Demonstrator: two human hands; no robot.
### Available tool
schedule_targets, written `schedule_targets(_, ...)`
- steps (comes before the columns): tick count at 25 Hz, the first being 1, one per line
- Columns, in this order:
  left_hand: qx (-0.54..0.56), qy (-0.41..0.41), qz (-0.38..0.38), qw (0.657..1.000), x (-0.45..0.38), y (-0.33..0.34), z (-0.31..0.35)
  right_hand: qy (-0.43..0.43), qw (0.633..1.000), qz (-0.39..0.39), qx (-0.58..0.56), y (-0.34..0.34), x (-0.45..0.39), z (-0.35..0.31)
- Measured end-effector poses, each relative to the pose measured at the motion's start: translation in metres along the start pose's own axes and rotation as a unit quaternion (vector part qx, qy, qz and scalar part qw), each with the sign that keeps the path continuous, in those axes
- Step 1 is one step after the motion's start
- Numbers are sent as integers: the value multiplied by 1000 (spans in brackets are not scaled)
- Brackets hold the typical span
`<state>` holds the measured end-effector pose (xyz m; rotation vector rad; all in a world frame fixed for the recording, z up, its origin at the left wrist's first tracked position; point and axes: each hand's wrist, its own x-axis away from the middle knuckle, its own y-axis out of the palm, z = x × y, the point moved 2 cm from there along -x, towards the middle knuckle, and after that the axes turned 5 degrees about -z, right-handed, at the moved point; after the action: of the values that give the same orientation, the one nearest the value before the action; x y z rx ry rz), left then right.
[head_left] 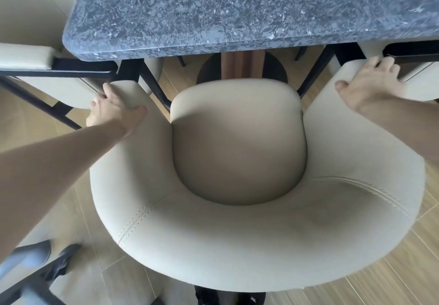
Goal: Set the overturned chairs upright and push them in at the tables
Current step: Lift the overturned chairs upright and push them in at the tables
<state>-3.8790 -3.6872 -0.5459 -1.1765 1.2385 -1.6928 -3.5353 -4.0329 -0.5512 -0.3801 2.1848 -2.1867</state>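
Observation:
A cream upholstered armchair (237,233) stands upright right below me, its seat cushion facing the dark speckled stone table (237,10). The front of the seat sits just short of the table's near edge. My left hand (114,107) grips the tip of the chair's left arm, fingers curled over its outer side. My right hand (370,83) lies on the tip of the right arm, thumb on the inner side and fingers stretched over the top.
Another cream chair with a black frame (35,67) lies at the left of the table corner. A further chair (415,67) shows at the right edge. The table's wooden pedestal (242,64) stands behind the seat. Black chair legs (35,278) cross the wood floor at bottom left.

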Motion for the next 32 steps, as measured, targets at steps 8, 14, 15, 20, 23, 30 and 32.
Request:
schedule_targets(8, -114, 270, -42, 955, 90, 10, -1, -203, 968, -24, 148, 5, 95, 8)
schedule_targets(14, -42, 424, -192, 884, 200, 9, -12, -257, 950, -163, -67, -19, 234, 21)
schedule_targets(15, -48, 444, -184, 876, 217, 10, -15, -290, 941, -170, -38, -21, 254, 23)
schedule_targets(20, -174, 523, -99, 829, 256, 30, -20, -428, 883, -137, 134, -17, 304, 40)
schedule_targets(23, -188, 528, -64, 826, 249, 35, -19, -445, 873, -99, 172, -4, 297, 41)
schedule_targets(30, -170, 581, -24, 796, 246, 30, -15, -469, 857, -41, 211, -2, 280, 39)
schedule_targets(32, -167, 586, -18, 793, 246, 29, -16, -482, 849, -37, 213, -3, 279, 36)
